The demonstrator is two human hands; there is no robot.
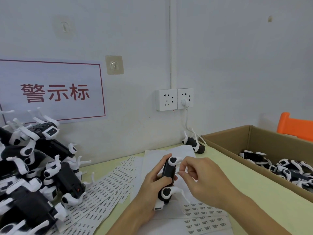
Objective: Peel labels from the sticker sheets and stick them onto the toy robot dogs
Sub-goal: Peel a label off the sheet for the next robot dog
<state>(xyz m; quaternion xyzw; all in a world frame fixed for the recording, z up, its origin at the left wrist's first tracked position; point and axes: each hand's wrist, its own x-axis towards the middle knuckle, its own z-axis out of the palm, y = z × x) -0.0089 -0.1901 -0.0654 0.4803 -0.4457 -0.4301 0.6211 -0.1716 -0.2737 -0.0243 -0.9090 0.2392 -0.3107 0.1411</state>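
A: Nearest the camera, what do you see?

B: A sticker sheet (205,221) lying flat on the pale green table (254,184), just under the right forearm. Above it the left hand (152,187) is wrapped around a black toy robot dog (167,177), thumb across its body, white legs pointing right.

A: And the right hand (199,173)?

B: Fingers curled, thumb and forefinger pinched together right beside the dog's flank. Something tiny sits between them (probably a label, too small to tell).

A: Further left?

B: More sticker sheets (101,195) fanned out, overlapping, running under a pile of robot dogs (33,167) stacked in a heap.

A: On the right?

B: A cardboard box (237,141) with more dogs (291,172) lying inside. One lone dog (193,143) rests by the wall, near the box's corner.

A: Behind that?

B: A double wall socket (174,99) with a white plug in it, and a red-framed sign (50,90) on the wall.
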